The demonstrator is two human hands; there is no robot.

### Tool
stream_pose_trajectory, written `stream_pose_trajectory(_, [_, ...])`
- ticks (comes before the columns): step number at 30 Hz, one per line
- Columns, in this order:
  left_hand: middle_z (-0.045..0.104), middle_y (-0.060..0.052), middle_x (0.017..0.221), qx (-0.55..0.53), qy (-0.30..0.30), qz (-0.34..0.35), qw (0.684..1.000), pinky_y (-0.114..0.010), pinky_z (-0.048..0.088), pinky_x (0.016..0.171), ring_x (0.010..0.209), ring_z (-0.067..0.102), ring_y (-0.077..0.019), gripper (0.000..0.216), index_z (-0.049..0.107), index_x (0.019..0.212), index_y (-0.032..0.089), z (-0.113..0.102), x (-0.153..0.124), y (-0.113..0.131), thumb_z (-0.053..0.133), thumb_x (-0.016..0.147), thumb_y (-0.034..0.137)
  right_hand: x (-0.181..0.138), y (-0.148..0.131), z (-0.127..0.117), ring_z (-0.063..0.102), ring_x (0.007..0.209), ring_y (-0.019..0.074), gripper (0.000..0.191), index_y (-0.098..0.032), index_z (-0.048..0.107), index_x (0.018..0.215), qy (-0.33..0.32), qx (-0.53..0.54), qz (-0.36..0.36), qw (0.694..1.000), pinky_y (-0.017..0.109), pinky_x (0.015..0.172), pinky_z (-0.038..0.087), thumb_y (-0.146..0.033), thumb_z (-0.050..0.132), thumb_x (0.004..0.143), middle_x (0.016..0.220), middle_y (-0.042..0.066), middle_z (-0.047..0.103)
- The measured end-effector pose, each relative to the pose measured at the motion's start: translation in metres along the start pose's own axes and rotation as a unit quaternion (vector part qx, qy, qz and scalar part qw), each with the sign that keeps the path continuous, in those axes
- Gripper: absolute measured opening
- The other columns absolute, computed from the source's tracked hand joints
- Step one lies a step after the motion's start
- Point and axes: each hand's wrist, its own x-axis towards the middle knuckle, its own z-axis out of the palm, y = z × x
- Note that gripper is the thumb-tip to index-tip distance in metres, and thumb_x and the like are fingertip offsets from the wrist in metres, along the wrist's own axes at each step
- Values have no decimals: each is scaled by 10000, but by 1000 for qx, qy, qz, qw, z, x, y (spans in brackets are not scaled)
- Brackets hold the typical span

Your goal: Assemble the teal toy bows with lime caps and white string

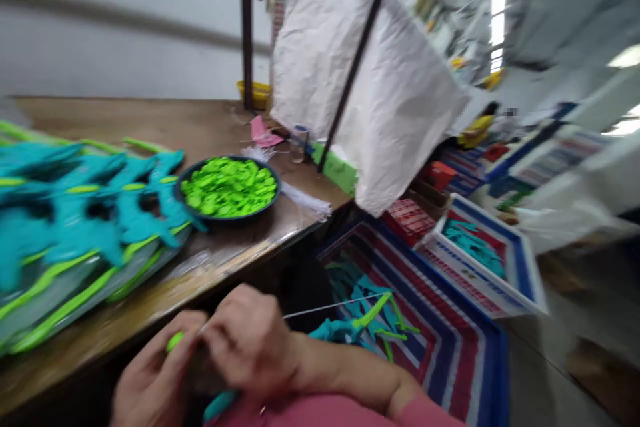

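Observation:
My left hand (155,377) and my right hand (247,337) are pressed together low in the view, just in front of the table edge. The left fingers pinch a small bright green piece (175,341). The right fingers pinch a thin white thread (325,307) that runs off to the right. A bit of teal material (220,405) shows under my hands. On the wooden table (150,123) sits a dark round bowl (227,188) full of green pieces. A stack of teal and green shapes (75,220) lies at the left.
A white sack (380,87) hangs on a dark frame behind the table. To the right, below the table, a striped box (450,347) holds teal and green pieces (370,313). A white tray (480,260) with teal pieces stands beyond it. A pink scrap (263,132) lies near the sack.

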Motion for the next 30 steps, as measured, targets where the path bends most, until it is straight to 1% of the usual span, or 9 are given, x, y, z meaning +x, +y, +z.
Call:
stream_pose_trajectory(2, [648,-23,767,-20,-38,5,999,-244,501,592,685,594,-168,417,709,846,157,-2,-4,2,803,810,562,0,-5,-12,619,722,161,206,-203,573,808,69,99,51,991,282,666,534,-236,499,998,744,32,636])
stream_pose_trajectory(4, [597,-5,718,-37,-70,28,996,-230,452,572,615,532,-130,338,679,828,165,-1,-4,5,723,910,489,2,-8,-22,595,715,144,190,-202,564,809,94,167,82,978,264,655,499,-183,522,993,758,19,615])
stream_pose_trajectory(10, [534,4,732,-71,-113,54,990,-231,413,596,618,492,-114,291,606,813,168,0,-6,9,634,994,395,3,-15,-33,592,750,141,105,-188,597,890,59,222,106,967,258,662,482,-143,558,976,827,14,608])
stream_pose_trajectory(14, [583,-28,843,-43,-124,74,989,-254,447,713,766,540,-148,271,639,843,162,-2,-8,9,615,1010,373,4,-15,-32,631,832,155,54,-183,652,1034,14,225,84,971,268,724,525,-173,619,993,910,33,662])
stream_pose_trajectory(16, [593,-34,864,-38,-133,80,987,-257,444,712,775,540,-151,280,643,850,159,-1,-9,8,604,1017,381,6,-14,-32,635,829,153,77,-181,668,994,14,220,65,973,265,732,529,-153,598,1009,894,35,669])
stream_pose_trajectory(19, [551,-6,789,-60,-123,78,987,-246,409,620,661,496,-122,286,608,845,166,1,-10,6,598,1020,391,6,-11,-38,621,780,150,129,-168,664,929,7,179,37,983,258,703,510,-131,577,1017,834,30,656])
stream_pose_trajectory(23, [496,25,714,-86,-107,94,986,-243,396,575,574,477,-101,284,559,839,181,4,-10,3,570,1037,385,0,-10,-54,592,734,151,215,-171,627,872,-43,77,17,996,264,674,468,-116,506,1040,795,27,623])
stream_pose_trajectory(27, [504,7,788,-119,-128,104,979,-241,385,551,565,490,-82,312,565,810,171,14,-8,7,595,1023,396,-2,-15,-65,576,664,165,325,-195,593,802,-91,-4,-12,996,284,611,449,-103,401,1049,743,29,592])
stream_pose_trajectory(30, [524,4,764,-175,-133,97,971,-236,387,536,540,496,-80,311,592,798,167,15,3,22,647,990,406,1,-19,-70,626,689,179,255,-175,644,897,-34,-21,-50,998,292,638,514,-81,439,1015,772,56,637])
